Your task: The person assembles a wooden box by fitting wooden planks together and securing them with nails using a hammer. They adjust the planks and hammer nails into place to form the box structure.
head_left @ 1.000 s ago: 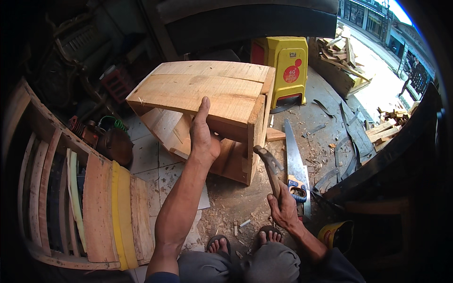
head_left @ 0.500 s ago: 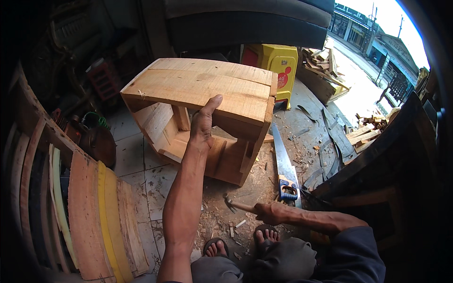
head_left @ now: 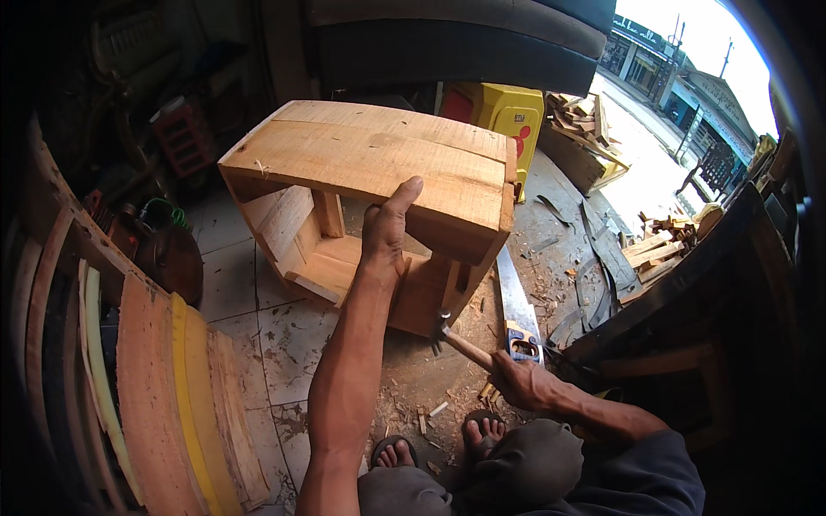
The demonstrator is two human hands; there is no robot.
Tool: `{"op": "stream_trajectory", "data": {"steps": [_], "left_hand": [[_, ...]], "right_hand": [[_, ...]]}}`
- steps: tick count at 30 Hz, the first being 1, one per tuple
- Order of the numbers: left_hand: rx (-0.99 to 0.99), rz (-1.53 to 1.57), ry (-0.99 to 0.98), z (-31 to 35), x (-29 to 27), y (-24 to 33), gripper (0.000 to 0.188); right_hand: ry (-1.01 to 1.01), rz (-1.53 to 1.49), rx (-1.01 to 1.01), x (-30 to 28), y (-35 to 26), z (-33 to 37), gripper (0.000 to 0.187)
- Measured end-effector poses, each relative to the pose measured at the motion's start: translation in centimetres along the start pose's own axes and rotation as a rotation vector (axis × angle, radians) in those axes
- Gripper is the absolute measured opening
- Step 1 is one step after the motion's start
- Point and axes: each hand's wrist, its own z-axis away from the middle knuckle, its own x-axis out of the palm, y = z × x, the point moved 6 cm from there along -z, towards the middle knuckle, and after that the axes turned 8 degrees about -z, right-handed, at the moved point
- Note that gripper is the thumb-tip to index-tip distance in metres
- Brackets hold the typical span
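While lower before, hammer (head_left: pixel 460 342) nearer stool (head_left: pixel 379 163).

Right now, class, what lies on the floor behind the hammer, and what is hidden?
Behind the hammer in the right hand lies a handsaw among wood chips. The wooden frame hides the blade's far tip.
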Motion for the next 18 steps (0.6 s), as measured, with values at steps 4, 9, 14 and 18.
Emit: {"op": "stream_trajectory", "data": {"steps": [4,9,14,18], "left_hand": [[0.034,-0.003,-0.006,-0.1,-0.6,0.9,0.069],[0.049,-0.116,0.001,-0.8,1.7,-2.9,0.085],[0.046,-0.266,0.002,-0.5,-3.1,1.1,0.079],[0.05,-0.253,0.121,-0.1,-1.5,-0.1,0.084]], "right_hand": [[-0.337,-0.173,0.287,8.2,5.8,2.0,0.05],[-0.102,-0.385,0.332,19.2,17.7,6.6,0.058],[0.208,-0.378,0.145,10.9,13.1,7.5,0.027],[0.796,-0.293,0.516,-0.2,16.2,19.5,0.021]]}}
